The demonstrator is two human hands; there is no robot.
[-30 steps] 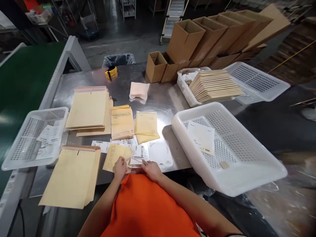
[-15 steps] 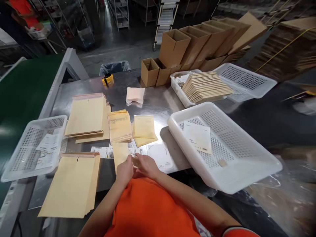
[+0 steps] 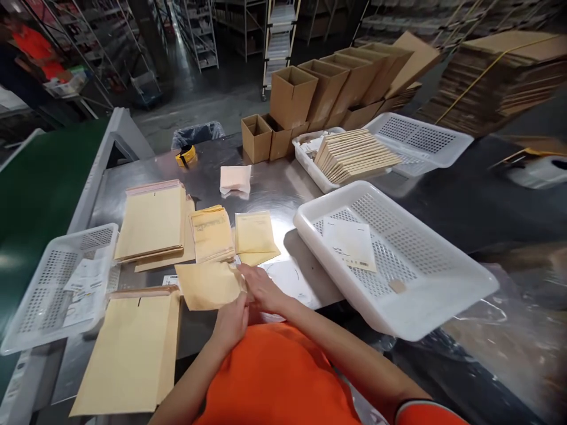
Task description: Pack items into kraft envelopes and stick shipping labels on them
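Yellow envelope pinched between both hands at its edge.

I can't read the print on the slip in the white basket. My left grip covers the small envelope's near corner; the bottom edge crops the big envelope stack.

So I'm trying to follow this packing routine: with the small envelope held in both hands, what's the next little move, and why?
Probably pressing the flap end shut. Both the left hand and the right hand pinch the right end of the small padded envelope, which lies level just above the steel table. After that, the white basket at the right, already holding one flat packet, looks a likely spot for it.
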